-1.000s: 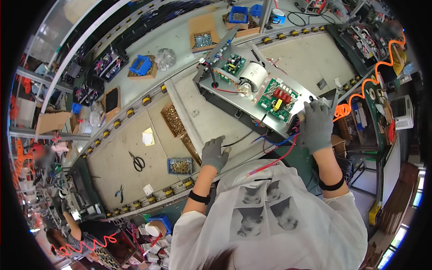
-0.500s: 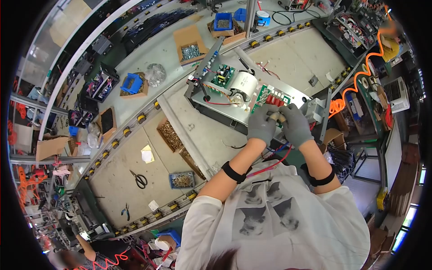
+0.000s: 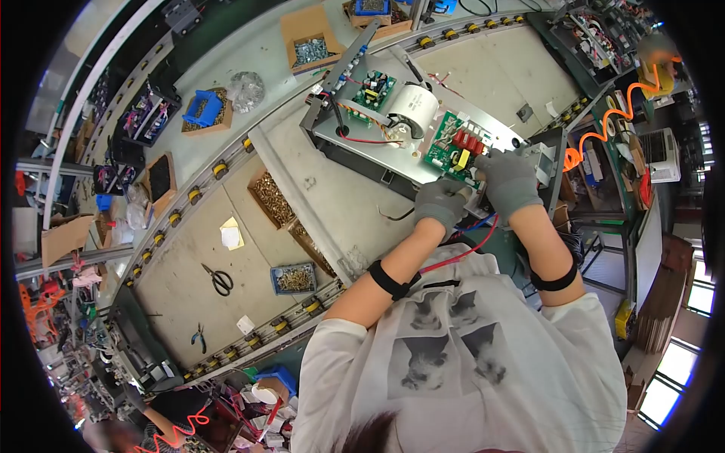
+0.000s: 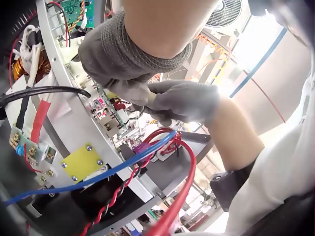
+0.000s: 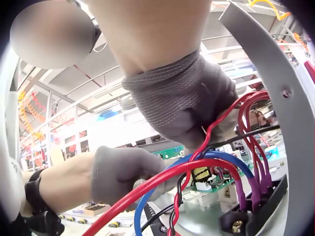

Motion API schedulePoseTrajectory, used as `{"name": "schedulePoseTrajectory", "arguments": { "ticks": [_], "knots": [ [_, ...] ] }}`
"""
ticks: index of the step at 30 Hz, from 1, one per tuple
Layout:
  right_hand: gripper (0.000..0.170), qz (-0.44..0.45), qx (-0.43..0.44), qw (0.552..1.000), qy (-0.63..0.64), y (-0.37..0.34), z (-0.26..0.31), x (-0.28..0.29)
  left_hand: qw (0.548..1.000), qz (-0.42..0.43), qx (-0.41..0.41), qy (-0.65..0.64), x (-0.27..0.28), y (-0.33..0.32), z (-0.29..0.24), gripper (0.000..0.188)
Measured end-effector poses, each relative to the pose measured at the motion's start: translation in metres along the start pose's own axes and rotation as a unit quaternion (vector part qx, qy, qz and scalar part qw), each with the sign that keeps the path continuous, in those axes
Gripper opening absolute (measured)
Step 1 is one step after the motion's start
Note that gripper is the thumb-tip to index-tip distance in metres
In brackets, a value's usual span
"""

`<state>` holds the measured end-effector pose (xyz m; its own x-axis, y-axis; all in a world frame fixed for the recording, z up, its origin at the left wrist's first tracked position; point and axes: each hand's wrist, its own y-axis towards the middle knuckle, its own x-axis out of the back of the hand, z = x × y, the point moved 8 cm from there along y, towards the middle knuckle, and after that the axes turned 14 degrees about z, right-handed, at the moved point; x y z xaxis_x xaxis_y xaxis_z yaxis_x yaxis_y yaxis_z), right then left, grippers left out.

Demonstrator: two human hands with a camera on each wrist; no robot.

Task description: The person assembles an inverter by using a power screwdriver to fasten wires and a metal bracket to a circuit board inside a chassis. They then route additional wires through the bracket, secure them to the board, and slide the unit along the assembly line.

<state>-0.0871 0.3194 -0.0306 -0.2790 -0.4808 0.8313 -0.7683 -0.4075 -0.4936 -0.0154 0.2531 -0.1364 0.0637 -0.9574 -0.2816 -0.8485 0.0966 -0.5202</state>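
Observation:
Both hands wear grey gloves and work close together at the near edge of an open metal chassis (image 3: 355,151). My left hand (image 3: 443,202) has its fingers bent at that edge, beside my right hand (image 3: 507,181), whose fingers reach down over the green circuit board (image 3: 445,143) with red parts. In the left wrist view the fingertips meet near a thin dark wire (image 4: 134,118); I cannot tell what they hold. A thick red cable (image 5: 147,187) and a blue cable (image 5: 226,160) run to a black terminal block (image 5: 256,211). A white cylinder (image 3: 414,109) stands on the chassis.
The chassis sits on a roller conveyor line. To its left lie a box of brass screws (image 3: 269,198), a blue bin of screws (image 3: 293,279), scissors (image 3: 219,279) and pliers (image 3: 198,338). An orange coiled hose (image 3: 604,124) hangs at the right. Other people are at the sides.
My left hand came over from the bench to the chassis edge, then dropped slightly apart from the right. My right hand moved from the chassis's right corner to the circuit board.

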Motion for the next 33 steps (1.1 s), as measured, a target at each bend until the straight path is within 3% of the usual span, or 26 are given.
{"name": "schedulePoseTrajectory", "arguments": {
  "ticks": [3,5,8,12,15,17,24,26,29,33],
  "knots": [
    [0.018,0.02,0.018,0.996,-0.079,0.0,0.006,0.0,0.997,0.019,0.007,-0.079,-0.005,0.001,0.003,0.019],
    [0.019,0.045,0.02,0.992,-0.117,-0.001,0.011,0.0,0.998,0.023,0.0,-0.058,-0.005,0.004,0.001,0.017],
    [0.016,0.005,0.048,0.979,-0.199,0.005,0.02,-0.001,0.962,0.105,-0.05,-0.247,-0.02,0.02,0.007,0.025],
    [0.015,0.033,0.062,0.965,-0.252,0.01,0.027,-0.005,0.957,0.091,-0.054,-0.27,-0.019,0.021,0.008,0.026],
    [0.013,0.024,0.07,0.964,-0.254,0.019,0.026,-0.01,0.963,0.094,-0.082,-0.24,-0.017,0.022,0.005,0.025],
    [0.015,0.087,0.061,0.961,-0.257,0.02,0.025,-0.012,0.968,0.09,-0.086,-0.218,-0.016,0.021,0.004,0.025],
    [0.013,0.074,0.075,0.969,-0.222,0.017,0.028,-0.001,0.97,0.073,-0.1,-0.211,-0.018,0.027,0.009,0.02],
    [0.016,0.109,0.096,0.98,-0.136,0.014,0.03,0.007,0.983,0.056,-0.125,-0.123,-0.017,0.037,0.015,0.019],
    [0.017,0.138,0.112,0.976,-0.126,0.025,0.024,-0.006,0.987,0.039,-0.156,-0.027,-0.019,0.05,0.022,0.018],
    [0.014,0.129,0.12,0.98,-0.089,0.026,0.023,-0.006,0.992,0.038,-0.115,0.025,-0.015,0.035,0.009,0.019]
  ]
}}
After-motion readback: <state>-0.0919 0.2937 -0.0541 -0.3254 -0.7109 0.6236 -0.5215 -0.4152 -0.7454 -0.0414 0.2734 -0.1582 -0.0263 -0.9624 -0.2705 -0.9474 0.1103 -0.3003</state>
